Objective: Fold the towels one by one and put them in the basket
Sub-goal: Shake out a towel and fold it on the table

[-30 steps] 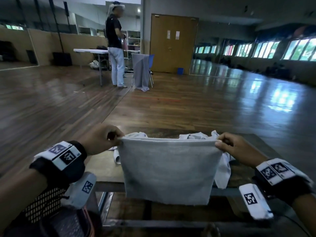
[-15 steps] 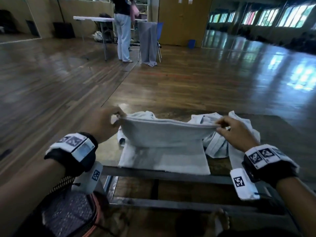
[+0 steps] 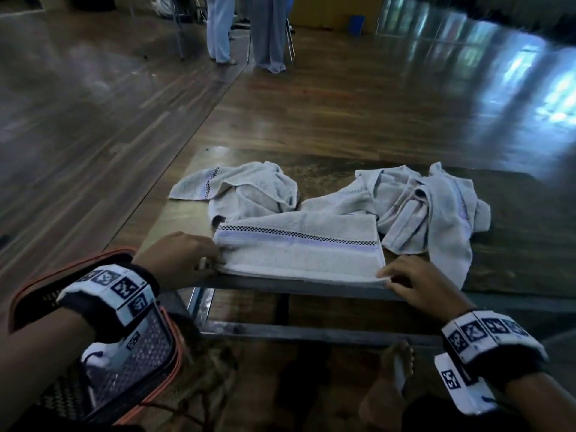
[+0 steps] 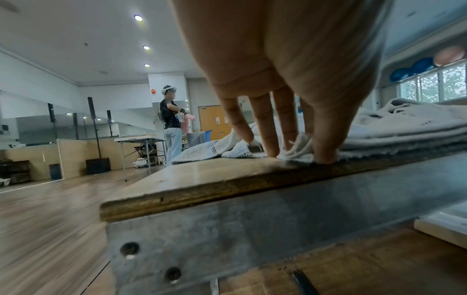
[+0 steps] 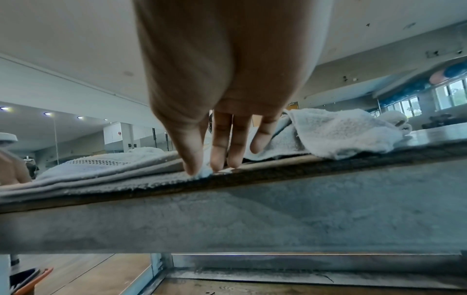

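Note:
A grey-white towel (image 3: 299, 247) with a checkered stripe lies folded flat at the near edge of the wooden table (image 3: 174, 213). My left hand (image 3: 215, 260) pinches its near left corner; in the left wrist view the left hand (image 4: 300, 155) has cloth bunched between thumb and fingers. My right hand (image 3: 386, 279) pinches the near right corner, thumb on the cloth, as the right wrist view shows of the right hand (image 5: 204, 169). A dark mesh basket (image 3: 149, 344) with an orange rim sits low at my left, partly hidden by my left forearm.
Two crumpled towels lie behind the folded one, one at back left (image 3: 249, 188) and a larger heap at back right (image 3: 430, 207). The table has a metal frame (image 3: 311, 333) below. A person (image 3: 218, 26) stands far off on the wooden floor.
The towel hung in the air from both hands a second ago. It came down onto the table and was folded over toward me. Both hands now sit at its near corners.

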`<control>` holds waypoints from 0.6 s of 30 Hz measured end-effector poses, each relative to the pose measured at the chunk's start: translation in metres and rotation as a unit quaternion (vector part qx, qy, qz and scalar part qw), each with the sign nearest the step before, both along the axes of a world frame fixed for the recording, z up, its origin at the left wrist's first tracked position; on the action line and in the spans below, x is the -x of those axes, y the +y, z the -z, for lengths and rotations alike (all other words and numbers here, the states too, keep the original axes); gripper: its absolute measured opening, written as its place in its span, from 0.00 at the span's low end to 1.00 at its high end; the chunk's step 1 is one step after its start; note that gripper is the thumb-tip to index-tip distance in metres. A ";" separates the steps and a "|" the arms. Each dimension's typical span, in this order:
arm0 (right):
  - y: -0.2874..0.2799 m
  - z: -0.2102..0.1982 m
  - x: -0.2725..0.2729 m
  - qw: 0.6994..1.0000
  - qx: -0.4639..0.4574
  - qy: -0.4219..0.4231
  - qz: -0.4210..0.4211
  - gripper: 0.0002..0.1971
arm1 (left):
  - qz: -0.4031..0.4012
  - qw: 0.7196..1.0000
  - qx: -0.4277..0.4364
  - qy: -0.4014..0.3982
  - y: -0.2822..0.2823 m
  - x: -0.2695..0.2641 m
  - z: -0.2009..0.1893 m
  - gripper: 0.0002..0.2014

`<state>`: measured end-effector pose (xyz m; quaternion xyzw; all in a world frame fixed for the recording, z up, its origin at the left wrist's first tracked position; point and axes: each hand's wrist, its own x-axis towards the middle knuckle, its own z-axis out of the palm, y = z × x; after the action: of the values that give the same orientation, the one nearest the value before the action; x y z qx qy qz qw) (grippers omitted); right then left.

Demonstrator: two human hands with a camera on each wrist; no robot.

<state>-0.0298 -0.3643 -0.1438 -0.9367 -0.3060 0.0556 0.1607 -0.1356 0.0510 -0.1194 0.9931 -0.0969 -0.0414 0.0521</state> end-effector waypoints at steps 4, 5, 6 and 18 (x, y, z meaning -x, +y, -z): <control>0.002 -0.004 -0.003 1.000 0.008 -0.001 -0.001 0.09 | -0.046 0.997 0.056 -0.015 0.003 0.002 0.000 0.10; 0.002 -0.005 -0.005 1.000 -0.006 -0.016 0.002 0.09 | -0.065 0.994 0.078 -0.035 0.005 0.002 -0.001 0.09; 0.001 -0.007 -0.006 0.999 -0.025 -0.036 0.008 0.09 | -0.079 0.989 0.113 -0.062 0.006 0.002 -0.003 0.08; 0.001 -0.003 -0.002 0.992 0.035 -0.117 -0.033 0.09 | 0.030 0.990 0.016 -0.134 -0.006 0.010 0.012 0.09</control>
<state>-0.0273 -0.3638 -0.1407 -0.9311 -0.3516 -0.0387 0.0887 -0.1459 0.0453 -0.1311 0.9853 -0.1338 0.0915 0.0535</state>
